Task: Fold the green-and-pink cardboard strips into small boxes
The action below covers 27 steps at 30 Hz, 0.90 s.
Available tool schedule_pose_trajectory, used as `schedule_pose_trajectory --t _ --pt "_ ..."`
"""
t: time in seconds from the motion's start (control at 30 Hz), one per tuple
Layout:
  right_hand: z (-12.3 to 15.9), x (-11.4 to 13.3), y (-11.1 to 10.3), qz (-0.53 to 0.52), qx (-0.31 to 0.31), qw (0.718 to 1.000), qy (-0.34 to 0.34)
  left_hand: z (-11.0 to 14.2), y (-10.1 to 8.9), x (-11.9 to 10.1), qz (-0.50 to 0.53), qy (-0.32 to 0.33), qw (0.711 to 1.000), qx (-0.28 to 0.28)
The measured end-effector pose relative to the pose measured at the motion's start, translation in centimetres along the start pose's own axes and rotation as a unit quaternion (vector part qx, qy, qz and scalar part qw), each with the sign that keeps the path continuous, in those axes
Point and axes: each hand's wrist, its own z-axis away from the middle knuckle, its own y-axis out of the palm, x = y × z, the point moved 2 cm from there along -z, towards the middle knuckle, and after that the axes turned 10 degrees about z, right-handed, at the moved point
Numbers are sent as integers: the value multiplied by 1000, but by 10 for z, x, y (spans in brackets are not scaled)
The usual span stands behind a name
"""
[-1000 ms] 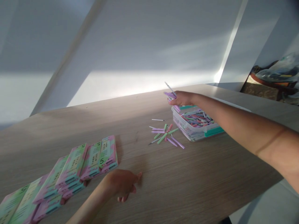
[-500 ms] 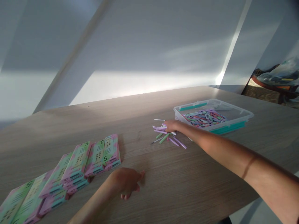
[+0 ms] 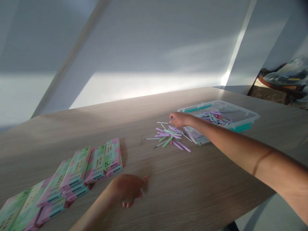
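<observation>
My right hand (image 3: pixel 179 119) reaches across the wooden table (image 3: pixel 192 179) and hovers just above a loose pile of pink, purple and green sticks (image 3: pixel 169 136). Its fingers are loosely curled with nothing visibly held. Right behind it stands a clear plastic bin with teal clips (image 3: pixel 243 117) holding more of the same sticks. My left hand (image 3: pixel 128 189) rests near the table's front edge with fingers loosely curled and nothing in them. Just to its left lies a fanned row of pink and green boxes marked 5 (image 3: pixel 72 175).
A pale wall rises behind the table. At the far right, beyond the table, sits a dark piece of furniture with a plastic-wrapped bundle (image 3: pixel 284 80) on it. The table's front edge runs diagonally at the lower right.
My right hand carried a bunch of sticks from above the bin down onto the table pile, let them go, and has lifted slightly. The pile is larger. The left hand has stayed put.
</observation>
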Motion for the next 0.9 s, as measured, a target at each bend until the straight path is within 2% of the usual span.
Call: schedule_pose_trajectory --t 0.1,0.17,0.3,0.43,0.5,0.57,0.67,0.8,0.9 --pt "16 -14 -13 0 -49 999 15 2 -1 -3 -12 4 1000 -2" --pt "33 -23 -12 11 -67 997 33 2 -1 -4 -22 2 1000 13" --pt "70 -46 14 22 -54 998 28 2 -1 -3 -24 3 1000 9" --pt "100 -71 38 -29 -70 997 -24 5 -1 -5 -27 11 1000 -3" --pt "110 -75 45 -20 -62 998 -15 6 -1 -7 -35 12 999 -2" --pt "117 -71 47 37 -64 997 8 5 -1 -8 -40 6 999 5" --pt "123 -51 46 111 -84 990 27 3 0 -9 -40 4 999 6" --pt "127 -23 47 127 -99 986 46 3 0 -13 -30 -14 999 -4" --pt "129 -14 48 104 -122 986 51 8 -1 -18 -12 -33 999 -4"
